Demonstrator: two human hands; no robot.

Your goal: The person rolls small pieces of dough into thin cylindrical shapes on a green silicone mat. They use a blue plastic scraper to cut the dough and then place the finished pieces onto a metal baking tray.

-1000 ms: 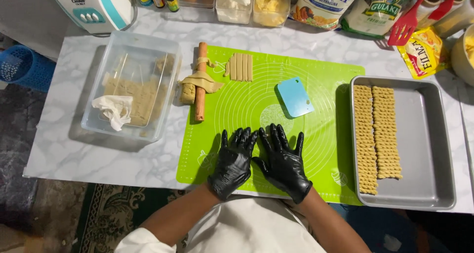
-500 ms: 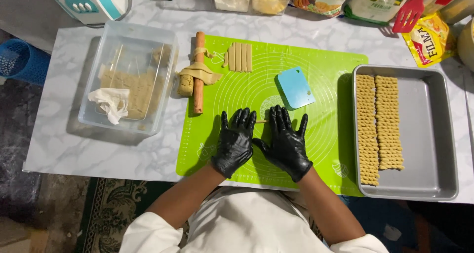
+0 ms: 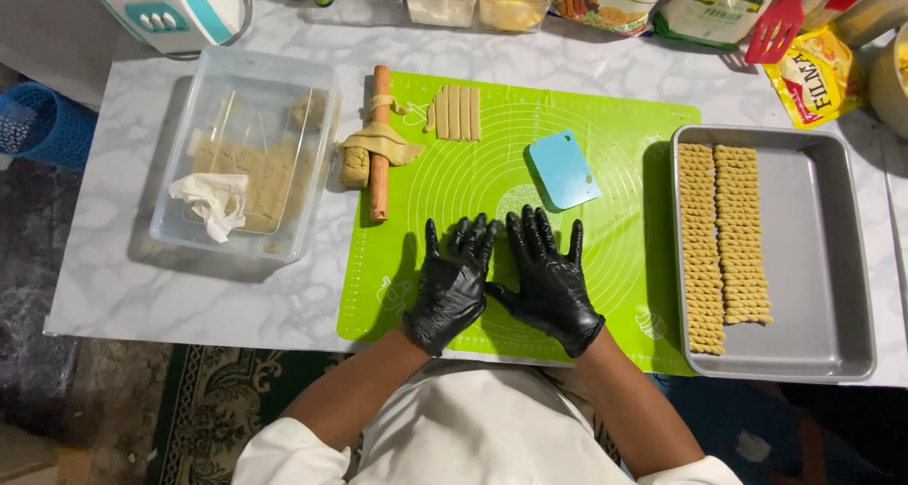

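Gloves black, my left hand (image 3: 452,282) lies flat on the green mat (image 3: 615,135), fingers slightly spread, holding nothing I can see. Beside it, thumbs nearly touching, my right hand (image 3: 549,277) presses down likewise, below the blue scraper (image 3: 564,169).

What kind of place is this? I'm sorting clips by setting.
Most likely a home kitchen set up for baking: a green silicone mat on a marble-look counter, a rolling pin draped with dough, and a metal tray of twisted dough sticks.

Black gloves, white rolled sleeves
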